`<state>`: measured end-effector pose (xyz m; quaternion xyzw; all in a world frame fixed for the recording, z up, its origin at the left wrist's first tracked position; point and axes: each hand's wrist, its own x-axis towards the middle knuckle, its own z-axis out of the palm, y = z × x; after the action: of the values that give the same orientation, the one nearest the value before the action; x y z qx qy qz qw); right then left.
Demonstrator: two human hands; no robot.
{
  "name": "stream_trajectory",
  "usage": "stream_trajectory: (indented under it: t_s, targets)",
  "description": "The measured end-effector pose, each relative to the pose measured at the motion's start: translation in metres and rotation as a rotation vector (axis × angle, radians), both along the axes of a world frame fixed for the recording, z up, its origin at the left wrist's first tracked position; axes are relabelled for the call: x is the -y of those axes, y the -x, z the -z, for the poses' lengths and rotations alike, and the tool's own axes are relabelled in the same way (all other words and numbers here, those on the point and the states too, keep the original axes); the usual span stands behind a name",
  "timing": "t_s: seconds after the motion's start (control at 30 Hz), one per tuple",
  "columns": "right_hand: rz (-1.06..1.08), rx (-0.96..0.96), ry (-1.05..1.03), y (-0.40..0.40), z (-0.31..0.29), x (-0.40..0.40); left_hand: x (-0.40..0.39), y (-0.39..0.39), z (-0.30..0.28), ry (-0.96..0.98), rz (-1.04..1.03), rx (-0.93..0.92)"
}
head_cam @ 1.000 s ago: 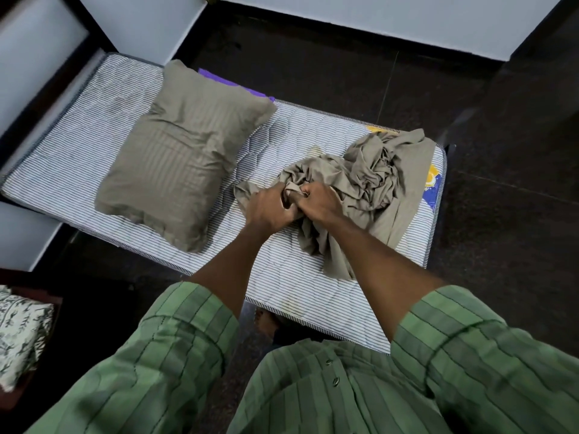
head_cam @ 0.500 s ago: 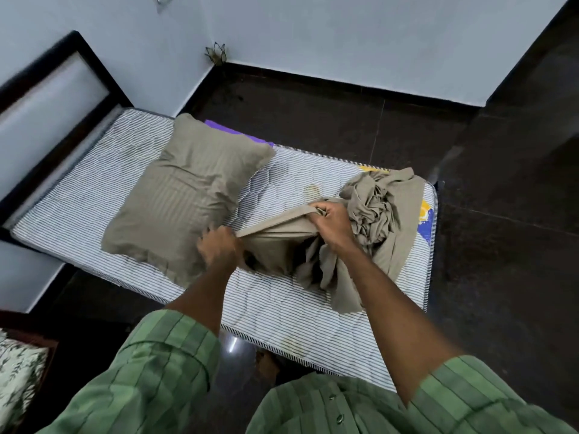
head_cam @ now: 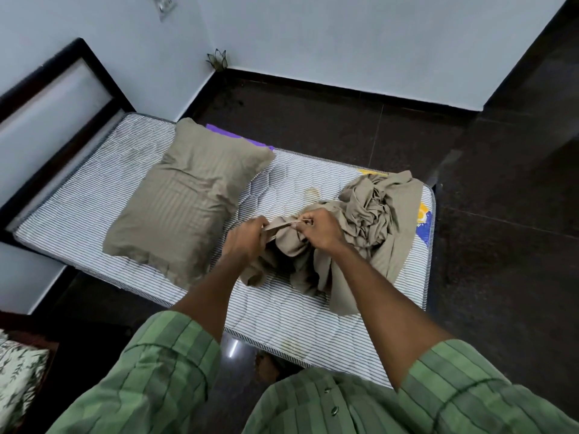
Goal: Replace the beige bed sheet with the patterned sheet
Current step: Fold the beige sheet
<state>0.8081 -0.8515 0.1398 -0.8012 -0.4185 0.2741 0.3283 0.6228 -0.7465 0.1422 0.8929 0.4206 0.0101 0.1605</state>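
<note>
Head view: curled fingers (head_cam: 300, 221) of the right hand (head_cam: 319, 228) and left hand (head_cam: 247, 238) pinch a taut edge of the crumpled beige cotton bed sheet (head_cam: 372, 214), bunched on the striped quilted mattress (head_cam: 78, 198) (beside a beige striped pillow (head_cam: 185, 202)). Leaf-patterned folded sheet (head_cam: 18, 371) lies at bottom left, well apart.

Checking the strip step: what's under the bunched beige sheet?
Under the beige sheet lies the bare striped mattress, its printed corner label poking out at the far edge. Both the left hand and the right hand grip the sheet. Whatever the heap covers is hidden.
</note>
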Motion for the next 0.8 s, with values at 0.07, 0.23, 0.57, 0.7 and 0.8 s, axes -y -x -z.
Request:
stream_trajectory:
  t_s: [0.07, 0.23, 0.57, 0.7, 0.8]
  targets:
    - [-0.011, -0.036, -0.035, -0.006, -0.005, 0.004, 0.000, 0.007, 0.006, -0.005, 0.054, -0.049]
    - [0.146, -0.320, -0.244, -0.022, -0.028, 0.011, -0.003, 0.018, 0.011, 0.039, -0.243, -0.160]
    - [0.038, 0.189, 0.093, -0.029, -0.022, 0.006, -0.015, -0.002, -0.015, 0.197, -0.337, 0.403]
    - [-0.164, 0.026, 0.093, 0.013, -0.018, -0.014, 0.006, -0.040, -0.031, 0.212, -0.105, 0.329]
    - [-0.072, 0.025, 0.031, 0.007, -0.019, -0.011, 0.008, -0.040, -0.043, 0.022, -0.101, 0.189]
